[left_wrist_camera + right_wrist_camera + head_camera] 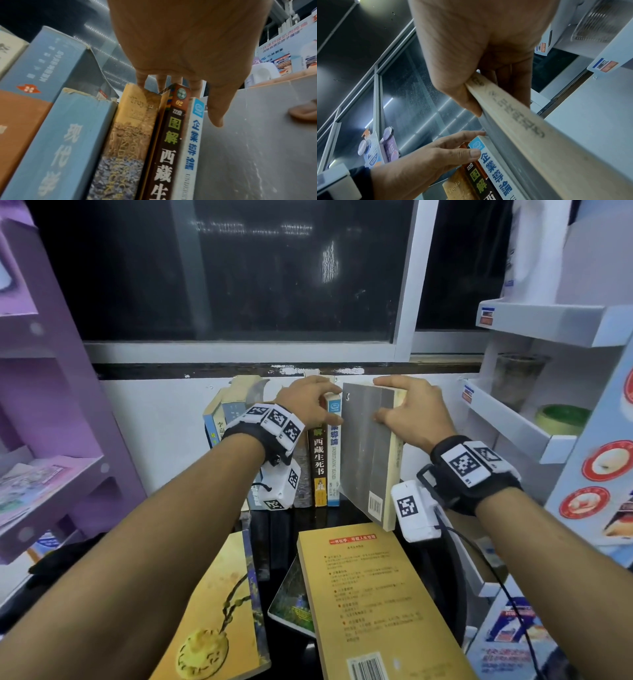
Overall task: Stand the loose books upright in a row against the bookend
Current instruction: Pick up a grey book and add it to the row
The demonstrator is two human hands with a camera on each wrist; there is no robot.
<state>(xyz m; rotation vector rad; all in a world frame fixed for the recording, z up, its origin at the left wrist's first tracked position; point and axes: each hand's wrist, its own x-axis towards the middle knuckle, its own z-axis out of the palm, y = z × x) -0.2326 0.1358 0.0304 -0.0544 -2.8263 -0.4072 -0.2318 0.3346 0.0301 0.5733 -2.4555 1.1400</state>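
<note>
A row of upright books [318, 460] stands against the back wall, ending on the right with a white-and-blue spine [334, 453] [193, 142]. My left hand [308, 402] [180, 47] rests on the tops of these books with straight fingers, its thumb on the white-and-blue spine. My right hand [407, 409] [479, 54] grips the top of a grey book [366, 453] [257, 142] [522, 121], thumb on the cover. The grey book is upright but turned, its top edge touching the row's right end. No bookend shows.
Loose books lie flat in front: a yellow book with a medallion [219, 611], a yellow back cover with a barcode [373, 604], and a green-covered book [291, 601] under it. A purple shelf [51, 440] stands on the left, a white shelf [513, 422] on the right.
</note>
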